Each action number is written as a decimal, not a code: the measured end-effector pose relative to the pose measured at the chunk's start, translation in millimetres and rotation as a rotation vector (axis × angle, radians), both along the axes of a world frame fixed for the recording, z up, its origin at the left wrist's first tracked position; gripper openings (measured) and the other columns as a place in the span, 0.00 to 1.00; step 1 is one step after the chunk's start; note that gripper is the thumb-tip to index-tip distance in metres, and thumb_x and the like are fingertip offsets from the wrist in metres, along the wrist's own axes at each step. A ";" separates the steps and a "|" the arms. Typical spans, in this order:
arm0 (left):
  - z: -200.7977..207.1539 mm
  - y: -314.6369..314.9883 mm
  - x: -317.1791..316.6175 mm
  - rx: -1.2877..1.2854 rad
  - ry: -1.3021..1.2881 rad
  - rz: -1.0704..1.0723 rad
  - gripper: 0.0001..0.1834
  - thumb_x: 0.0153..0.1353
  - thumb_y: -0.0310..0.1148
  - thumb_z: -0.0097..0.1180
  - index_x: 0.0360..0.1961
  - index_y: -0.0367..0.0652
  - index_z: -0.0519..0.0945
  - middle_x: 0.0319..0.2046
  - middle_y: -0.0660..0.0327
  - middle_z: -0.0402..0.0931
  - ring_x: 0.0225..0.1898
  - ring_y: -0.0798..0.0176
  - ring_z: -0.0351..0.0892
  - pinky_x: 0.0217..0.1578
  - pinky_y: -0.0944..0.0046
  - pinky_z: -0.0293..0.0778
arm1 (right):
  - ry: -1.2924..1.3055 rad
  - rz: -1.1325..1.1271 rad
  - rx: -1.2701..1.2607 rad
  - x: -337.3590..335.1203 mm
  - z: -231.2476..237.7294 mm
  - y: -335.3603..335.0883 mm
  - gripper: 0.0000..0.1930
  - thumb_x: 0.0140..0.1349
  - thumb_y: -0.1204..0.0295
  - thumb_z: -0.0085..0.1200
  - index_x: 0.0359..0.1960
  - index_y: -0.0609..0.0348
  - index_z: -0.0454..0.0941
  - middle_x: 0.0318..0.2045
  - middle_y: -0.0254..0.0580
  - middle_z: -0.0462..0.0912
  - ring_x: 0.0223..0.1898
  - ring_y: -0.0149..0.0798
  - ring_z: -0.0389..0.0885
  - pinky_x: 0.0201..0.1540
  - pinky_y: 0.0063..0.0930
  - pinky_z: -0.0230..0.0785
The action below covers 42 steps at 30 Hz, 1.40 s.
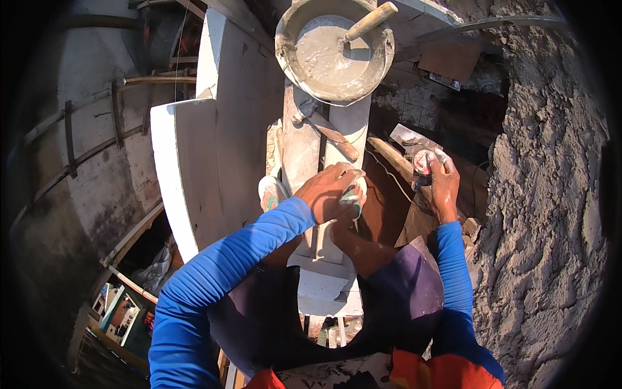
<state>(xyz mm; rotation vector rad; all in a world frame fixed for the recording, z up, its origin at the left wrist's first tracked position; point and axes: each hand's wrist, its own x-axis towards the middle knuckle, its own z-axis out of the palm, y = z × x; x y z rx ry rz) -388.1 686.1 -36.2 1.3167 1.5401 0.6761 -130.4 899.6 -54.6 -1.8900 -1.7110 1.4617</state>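
Observation:
My right hand [443, 185] is closed around the red-and-white handle [424, 161] of a saw-like tool. Its flat metal blade [409, 138] has a toothed edge and points up and to the left. Bent across my body, my left arm brings my left hand [332, 190] over my right foot [354, 196]; its partly visible fingers look loosely stretched, and nothing shows in them. Ahead on the planks [299, 152] lies a mortar-smeared tool with a wooden handle [335, 137]. Beyond it, a round bucket [285, 55] contains wet grey mortar [329, 55] and a tool whose wooden handle [370, 21] sticks out.
Pale slabs [178, 175] stand upright along my left. A rough mortar-covered wall [541, 194] rises on the right. Between planks and wall, a wooden piece [392, 157] and a thin cable [387, 170] sit over a dark drop. Rails [129, 275] and lower surfaces show far left.

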 end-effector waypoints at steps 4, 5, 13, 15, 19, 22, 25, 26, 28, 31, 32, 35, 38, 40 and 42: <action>-36.9 65.7 34.7 0.208 0.056 -0.047 0.50 0.56 0.45 0.73 0.73 0.41 0.59 0.68 0.37 0.58 0.69 0.32 0.62 0.69 0.44 0.65 | 0.081 -0.073 -0.040 -31.5 1.3 -10.8 0.16 0.71 0.69 0.58 0.54 0.68 0.80 0.44 0.42 0.86 0.43 0.29 0.82 0.48 0.25 0.75; -45.3 82.8 46.3 0.282 0.093 -0.068 0.54 0.55 0.46 0.74 0.75 0.41 0.56 0.71 0.36 0.53 0.72 0.30 0.58 0.71 0.43 0.63 | 0.103 -0.055 -0.042 -27.6 -5.7 -10.8 0.16 0.72 0.68 0.58 0.54 0.68 0.80 0.44 0.42 0.86 0.43 0.29 0.82 0.48 0.27 0.76; -94.2 154.3 75.0 0.303 0.007 -0.262 0.56 0.55 0.46 0.74 0.78 0.43 0.52 0.65 0.42 0.63 0.69 0.37 0.63 0.68 0.47 0.66 | 0.349 -0.242 -0.318 -18.8 -24.8 -19.5 0.18 0.74 0.66 0.54 0.57 0.69 0.78 0.44 0.40 0.84 0.42 0.30 0.82 0.46 0.27 0.75; -97.8 145.4 66.0 0.387 0.088 -0.283 0.54 0.57 0.48 0.72 0.77 0.44 0.54 0.67 0.43 0.61 0.70 0.37 0.62 0.69 0.47 0.65 | 0.359 -0.274 -0.285 -20.4 -32.4 -20.3 0.18 0.72 0.66 0.57 0.55 0.69 0.79 0.43 0.40 0.85 0.41 0.30 0.82 0.45 0.27 0.76; -81.8 135.5 14.4 0.463 0.209 -0.403 0.47 0.61 0.45 0.69 0.76 0.47 0.57 0.69 0.44 0.59 0.70 0.38 0.63 0.69 0.47 0.67 | 0.327 -0.307 -0.228 -2.5 -68.9 -10.8 0.13 0.68 0.69 0.62 0.47 0.68 0.84 0.38 0.41 0.88 0.36 0.31 0.84 0.40 0.28 0.77; -58.2 120.2 -42.8 0.453 0.291 -0.370 0.39 0.64 0.42 0.66 0.73 0.48 0.63 0.67 0.45 0.63 0.66 0.39 0.68 0.67 0.48 0.70 | 0.207 -0.246 -0.192 5.3 -94.0 2.3 0.12 0.70 0.70 0.60 0.47 0.68 0.84 0.40 0.40 0.88 0.39 0.31 0.84 0.43 0.28 0.77; -47.4 99.0 -88.7 0.462 0.341 -0.287 0.32 0.66 0.38 0.65 0.68 0.45 0.69 0.59 0.49 0.74 0.62 0.42 0.74 0.65 0.49 0.71 | 0.212 -0.271 -0.154 22.6 -138.0 21.8 0.11 0.70 0.72 0.60 0.47 0.70 0.84 0.38 0.42 0.88 0.37 0.32 0.85 0.40 0.29 0.79; -44.0 86.4 -98.6 0.472 0.394 -0.225 0.28 0.66 0.36 0.64 0.66 0.46 0.72 0.54 0.52 0.78 0.57 0.44 0.78 0.60 0.50 0.76 | 0.237 -0.283 -0.170 23.3 -145.9 28.8 0.12 0.70 0.72 0.59 0.47 0.70 0.83 0.38 0.42 0.88 0.37 0.33 0.85 0.40 0.30 0.80; -34.0 67.7 -105.6 0.383 0.298 -0.175 0.26 0.67 0.36 0.63 0.65 0.46 0.74 0.53 0.52 0.79 0.52 0.45 0.81 0.54 0.51 0.79 | 0.254 -0.304 -0.198 26.5 -162.0 45.2 0.13 0.71 0.71 0.59 0.49 0.71 0.82 0.38 0.45 0.87 0.35 0.36 0.87 0.38 0.33 0.84; -46.2 63.2 -95.9 0.407 0.230 -0.231 0.22 0.67 0.35 0.62 0.61 0.45 0.76 0.47 0.53 0.80 0.43 0.46 0.83 0.46 0.51 0.81 | 0.174 -0.318 -0.112 70.9 -196.2 74.4 0.13 0.71 0.69 0.59 0.47 0.70 0.82 0.38 0.48 0.87 0.34 0.38 0.88 0.35 0.36 0.84; -50.6 60.3 -92.4 0.348 0.238 -0.268 0.22 0.66 0.35 0.62 0.60 0.45 0.76 0.47 0.53 0.79 0.45 0.45 0.83 0.47 0.50 0.81 | 0.175 -0.357 -0.156 73.8 -201.2 79.9 0.14 0.71 0.68 0.59 0.48 0.68 0.82 0.38 0.47 0.87 0.33 0.39 0.88 0.34 0.36 0.84; -54.4 48.2 -92.3 0.324 0.308 -0.334 0.20 0.65 0.35 0.63 0.56 0.43 0.77 0.44 0.52 0.78 0.45 0.44 0.82 0.47 0.49 0.80 | -0.023 -0.251 0.008 66.0 -194.0 94.2 0.16 0.70 0.66 0.61 0.50 0.69 0.83 0.41 0.41 0.88 0.39 0.33 0.86 0.44 0.30 0.79; -66.4 45.9 -93.3 0.258 0.329 -0.392 0.19 0.63 0.35 0.63 0.54 0.43 0.77 0.43 0.52 0.77 0.44 0.43 0.82 0.45 0.48 0.81 | -0.028 -0.283 0.052 81.1 -206.6 104.8 0.17 0.70 0.66 0.62 0.51 0.69 0.84 0.43 0.40 0.89 0.41 0.31 0.84 0.47 0.28 0.76; -74.3 49.7 -95.4 0.266 0.368 -0.416 0.18 0.63 0.34 0.63 0.53 0.42 0.77 0.42 0.52 0.77 0.42 0.43 0.81 0.43 0.48 0.80 | -0.047 -0.300 0.074 108.5 -222.8 116.4 0.19 0.66 0.62 0.65 0.52 0.63 0.85 0.44 0.42 0.89 0.43 0.33 0.84 0.47 0.31 0.75; -81.9 50.5 -99.8 0.254 0.397 -0.416 0.17 0.64 0.34 0.63 0.52 0.42 0.78 0.41 0.52 0.77 0.40 0.43 0.81 0.41 0.49 0.80 | 0.009 -0.320 0.104 125.6 -237.9 123.1 0.21 0.65 0.60 0.66 0.53 0.61 0.85 0.46 0.43 0.89 0.45 0.34 0.84 0.47 0.32 0.75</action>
